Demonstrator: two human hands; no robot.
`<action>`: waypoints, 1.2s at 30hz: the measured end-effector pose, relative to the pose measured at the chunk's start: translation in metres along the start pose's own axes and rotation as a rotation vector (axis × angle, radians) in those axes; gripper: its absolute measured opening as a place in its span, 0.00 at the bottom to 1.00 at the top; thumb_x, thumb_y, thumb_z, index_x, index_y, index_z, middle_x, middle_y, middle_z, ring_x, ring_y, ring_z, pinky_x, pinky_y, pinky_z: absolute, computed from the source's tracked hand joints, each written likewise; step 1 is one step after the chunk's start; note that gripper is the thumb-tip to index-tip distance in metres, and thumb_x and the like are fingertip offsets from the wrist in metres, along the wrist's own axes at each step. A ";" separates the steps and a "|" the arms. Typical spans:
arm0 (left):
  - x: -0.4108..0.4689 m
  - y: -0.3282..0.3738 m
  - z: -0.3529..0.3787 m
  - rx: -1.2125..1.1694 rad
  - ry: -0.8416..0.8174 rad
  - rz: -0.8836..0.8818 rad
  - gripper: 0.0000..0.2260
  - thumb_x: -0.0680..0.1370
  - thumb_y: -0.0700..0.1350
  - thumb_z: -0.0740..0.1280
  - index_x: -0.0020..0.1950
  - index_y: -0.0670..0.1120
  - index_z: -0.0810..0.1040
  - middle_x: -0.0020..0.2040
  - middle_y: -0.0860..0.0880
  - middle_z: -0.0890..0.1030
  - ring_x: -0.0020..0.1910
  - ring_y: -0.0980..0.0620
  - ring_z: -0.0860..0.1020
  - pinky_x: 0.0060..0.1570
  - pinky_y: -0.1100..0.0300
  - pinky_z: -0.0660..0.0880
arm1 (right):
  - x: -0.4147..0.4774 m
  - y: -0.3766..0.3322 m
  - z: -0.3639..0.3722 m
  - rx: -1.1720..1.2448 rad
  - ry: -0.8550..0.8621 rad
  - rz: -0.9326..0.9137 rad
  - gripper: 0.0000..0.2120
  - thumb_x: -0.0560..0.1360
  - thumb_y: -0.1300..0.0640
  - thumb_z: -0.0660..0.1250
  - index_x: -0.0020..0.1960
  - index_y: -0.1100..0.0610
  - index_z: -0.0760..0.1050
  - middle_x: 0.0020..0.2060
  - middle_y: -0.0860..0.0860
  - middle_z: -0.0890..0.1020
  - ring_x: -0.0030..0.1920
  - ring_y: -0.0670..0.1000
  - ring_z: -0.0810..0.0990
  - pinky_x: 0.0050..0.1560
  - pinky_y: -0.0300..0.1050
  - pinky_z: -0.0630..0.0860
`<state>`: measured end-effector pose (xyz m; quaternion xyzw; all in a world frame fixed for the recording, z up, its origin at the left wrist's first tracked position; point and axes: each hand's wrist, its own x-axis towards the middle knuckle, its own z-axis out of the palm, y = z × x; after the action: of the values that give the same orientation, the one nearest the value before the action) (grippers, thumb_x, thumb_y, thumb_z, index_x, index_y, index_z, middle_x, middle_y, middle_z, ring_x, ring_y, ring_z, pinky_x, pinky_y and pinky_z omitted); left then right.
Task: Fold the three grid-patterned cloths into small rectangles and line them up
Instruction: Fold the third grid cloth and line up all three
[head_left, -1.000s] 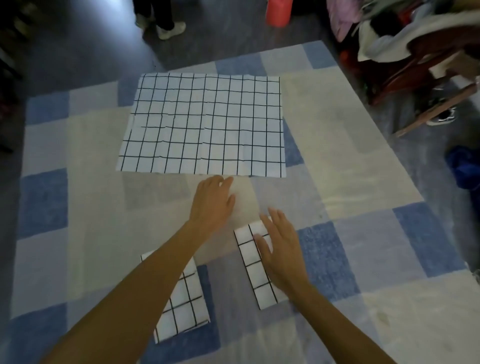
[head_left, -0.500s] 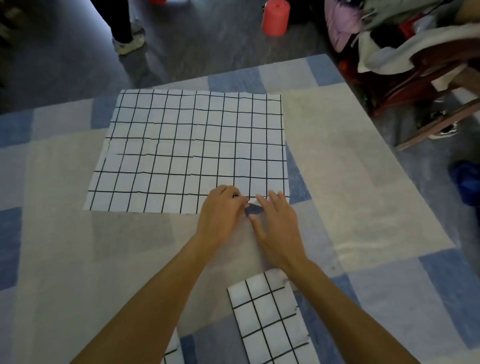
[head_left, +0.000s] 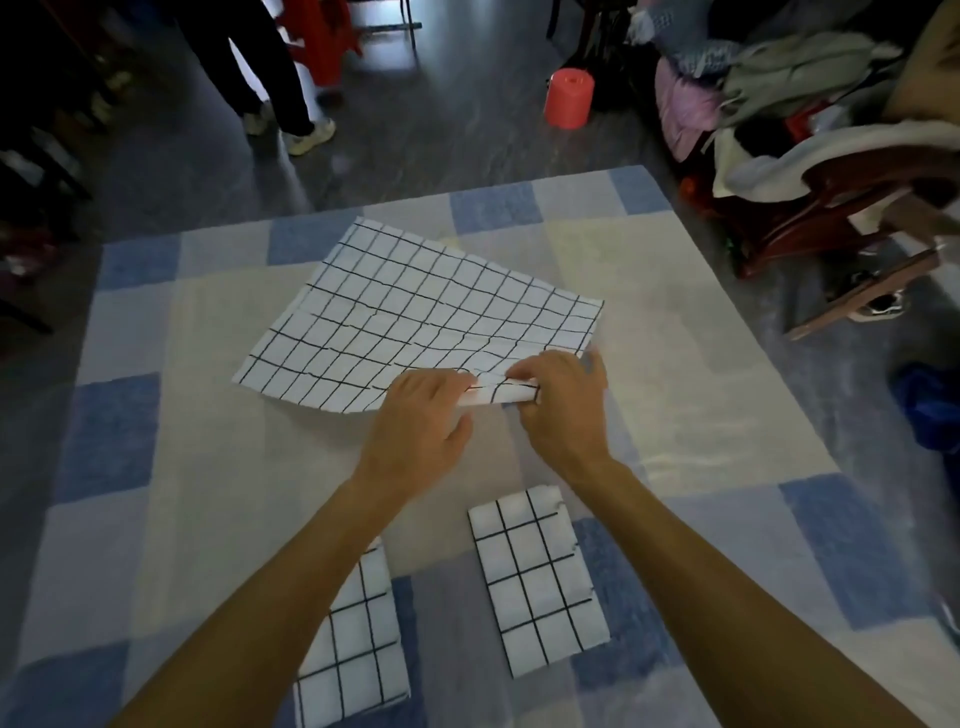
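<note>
Blue-and-cream checked fabric covers the bench (head_left: 156, 467), and the unfolded grid cloth (head_left: 415, 322) lies at its middle, skewed, its near edge lifted. Your left hand (head_left: 421, 431) and right hand (head_left: 563, 410) both pinch that near edge, close together, towards its right corner. Nearer you than this cloth lie the left folded rectangle (head_left: 358, 639), partly under your left forearm, and the right folded rectangle (head_left: 537, 582), apart from it.
</note>
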<state>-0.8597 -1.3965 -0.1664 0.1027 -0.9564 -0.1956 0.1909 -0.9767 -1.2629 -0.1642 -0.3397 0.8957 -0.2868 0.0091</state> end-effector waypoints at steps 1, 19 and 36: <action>-0.007 0.006 -0.010 0.000 -0.022 0.010 0.17 0.72 0.41 0.70 0.60 0.43 0.76 0.53 0.46 0.80 0.54 0.50 0.71 0.59 0.60 0.63 | -0.004 -0.011 -0.005 0.001 -0.040 -0.044 0.13 0.66 0.64 0.74 0.47 0.52 0.81 0.42 0.47 0.83 0.50 0.50 0.78 0.71 0.58 0.56; -0.156 0.099 -0.159 -0.021 0.382 -0.100 0.10 0.75 0.43 0.61 0.48 0.42 0.79 0.44 0.46 0.81 0.44 0.48 0.76 0.47 0.58 0.73 | -0.150 -0.083 -0.101 -0.124 -0.171 -0.170 0.12 0.77 0.49 0.64 0.51 0.57 0.80 0.46 0.53 0.81 0.49 0.55 0.77 0.49 0.47 0.71; -0.300 0.162 -0.204 0.054 0.536 -0.488 0.04 0.78 0.39 0.62 0.48 0.42 0.77 0.43 0.46 0.79 0.43 0.48 0.74 0.40 0.59 0.66 | -0.243 -0.068 -0.171 -0.072 -0.083 -0.121 0.14 0.78 0.50 0.64 0.56 0.58 0.80 0.54 0.57 0.82 0.56 0.59 0.78 0.57 0.50 0.70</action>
<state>-0.5251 -1.2378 -0.0234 0.3806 -0.8246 -0.1762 0.3795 -0.7849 -1.0674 -0.0292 -0.4049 0.8821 -0.2402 0.0168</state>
